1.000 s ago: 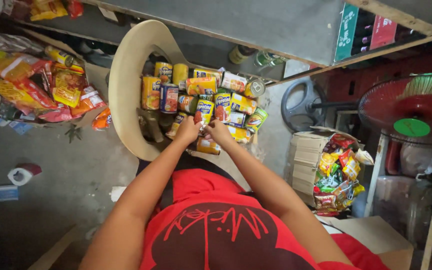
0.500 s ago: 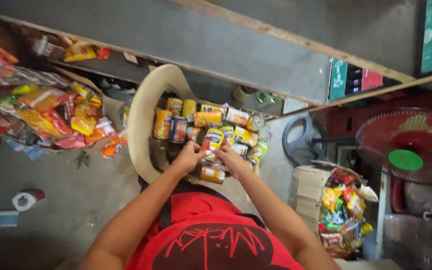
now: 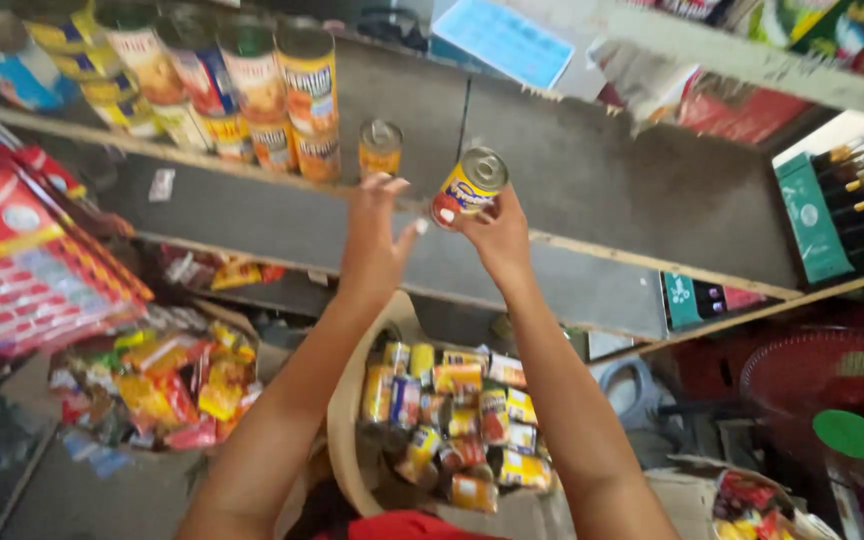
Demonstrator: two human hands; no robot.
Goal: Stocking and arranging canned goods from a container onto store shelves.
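While raised toward the shelf (image 3: pixel 252 215), left hand (image 3: pixel 372 235) spread, holding nothing, fingertips just below one small can (image 3: pixel 380 148) standing alone. Right hand (image 3: pixel 497 235) clasping a yellow can (image 3: pixel 467 187), tilted, lid outward. Best to level it, set beside the small can, clear of the edge. Two hands, two cans here; about eight stacked further left.

A yellow, red and blue can (image 3: pixel 468 187) sat in the right hand (image 3: pixel 495 237); orange-labelled cans (image 3: pixel 304 95) lined the grey shelf (image 3: pixel 592 190) left of the hands.
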